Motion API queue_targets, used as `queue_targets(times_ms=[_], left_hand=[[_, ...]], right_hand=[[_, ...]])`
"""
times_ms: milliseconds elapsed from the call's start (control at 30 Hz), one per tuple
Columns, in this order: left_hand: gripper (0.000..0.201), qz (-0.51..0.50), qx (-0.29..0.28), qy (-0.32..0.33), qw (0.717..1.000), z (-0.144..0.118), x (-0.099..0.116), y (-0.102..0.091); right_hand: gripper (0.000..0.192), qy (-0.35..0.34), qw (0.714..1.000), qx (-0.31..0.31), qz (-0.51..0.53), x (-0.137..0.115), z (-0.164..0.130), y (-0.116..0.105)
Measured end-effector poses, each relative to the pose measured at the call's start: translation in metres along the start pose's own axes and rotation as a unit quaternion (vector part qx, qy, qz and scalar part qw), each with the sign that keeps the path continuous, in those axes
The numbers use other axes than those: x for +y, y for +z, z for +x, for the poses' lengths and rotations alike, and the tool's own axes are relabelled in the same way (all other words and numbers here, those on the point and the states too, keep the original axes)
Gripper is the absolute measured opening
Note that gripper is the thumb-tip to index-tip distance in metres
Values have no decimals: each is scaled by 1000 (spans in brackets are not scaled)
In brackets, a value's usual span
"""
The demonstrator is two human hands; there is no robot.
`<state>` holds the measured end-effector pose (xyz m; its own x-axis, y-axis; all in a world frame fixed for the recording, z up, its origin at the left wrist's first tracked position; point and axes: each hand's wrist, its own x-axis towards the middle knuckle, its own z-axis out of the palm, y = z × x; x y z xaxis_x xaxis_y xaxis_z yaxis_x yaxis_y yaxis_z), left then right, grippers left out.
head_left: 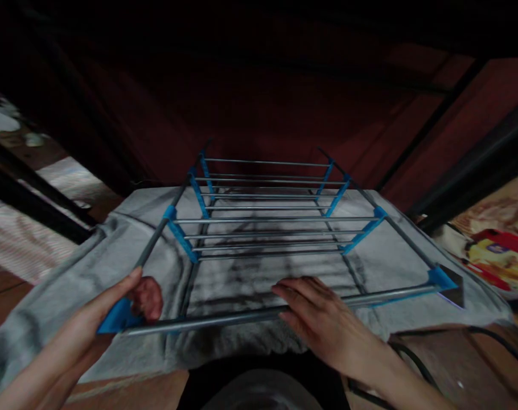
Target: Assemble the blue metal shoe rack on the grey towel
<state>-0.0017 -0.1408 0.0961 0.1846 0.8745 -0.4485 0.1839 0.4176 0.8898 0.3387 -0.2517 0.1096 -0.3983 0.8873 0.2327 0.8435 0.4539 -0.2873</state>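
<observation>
A shoe rack (278,218) of grey metal tubes and blue plastic connectors lies on a grey blanket, its shelves going away from me. At the near left corner, my left hand (146,296) is closed around the blue corner connector (118,319) and the side tube. My right hand (323,316) lies over the near cross tube (225,320), right of its middle, fingers curled over it and thumb on my side. A second blue corner connector (442,279) sits at the tube's right end. The palm sides of both hands are hidden.
The grey blanket (109,256) spreads under the rack. Dark posts (32,199) stand at left and right, with a dark red panel (259,108) behind. A black cable (416,361) curls on the floor at the lower right, near a red and yellow package (498,259).
</observation>
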Motion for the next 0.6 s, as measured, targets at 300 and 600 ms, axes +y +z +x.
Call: queue_targets(times_ms=[300, 600], left_hand=[[51, -58, -46, 48, 996, -15, 3, 3], [49, -77, 10, 55, 995, -16, -5, 14]], right_hand=[[46, -119, 984, -33, -126, -38, 33, 55], [38, -117, 982, -11, -148, -35, 35, 55]])
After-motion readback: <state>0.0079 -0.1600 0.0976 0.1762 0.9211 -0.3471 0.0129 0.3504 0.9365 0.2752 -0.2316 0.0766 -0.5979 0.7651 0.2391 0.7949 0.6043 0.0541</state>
